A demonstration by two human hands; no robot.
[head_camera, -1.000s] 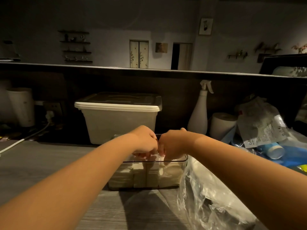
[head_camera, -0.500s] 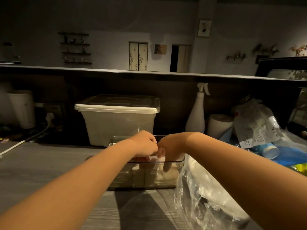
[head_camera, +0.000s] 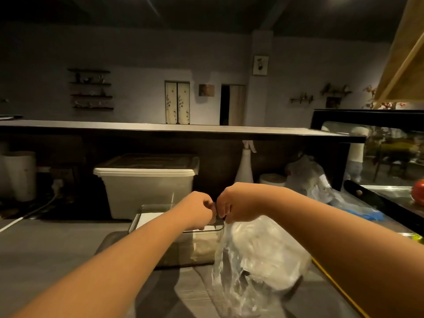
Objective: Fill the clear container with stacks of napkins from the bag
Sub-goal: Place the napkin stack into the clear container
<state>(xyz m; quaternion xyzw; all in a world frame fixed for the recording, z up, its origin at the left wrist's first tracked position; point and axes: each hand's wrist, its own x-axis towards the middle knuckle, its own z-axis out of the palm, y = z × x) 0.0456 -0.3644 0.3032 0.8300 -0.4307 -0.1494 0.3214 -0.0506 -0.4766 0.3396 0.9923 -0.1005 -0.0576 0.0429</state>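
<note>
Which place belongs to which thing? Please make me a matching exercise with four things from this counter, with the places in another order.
Things
1. clear container
2. plastic bag
3. lidded white bin
4. spray bottle

Places
A. right of the bin, further back than the bag
B. directly behind the container
C. right of the container, nearest the viewer
D. in front of the bin, left of the bag

Pairs: 1-D, 2-C, 3-B, 4-A

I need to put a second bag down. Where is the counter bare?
Bare counter lies left of the clear container, between it and the white cable, in front of the lidded bin. Right is crowded: plastic bag, spray bottle.
</note>
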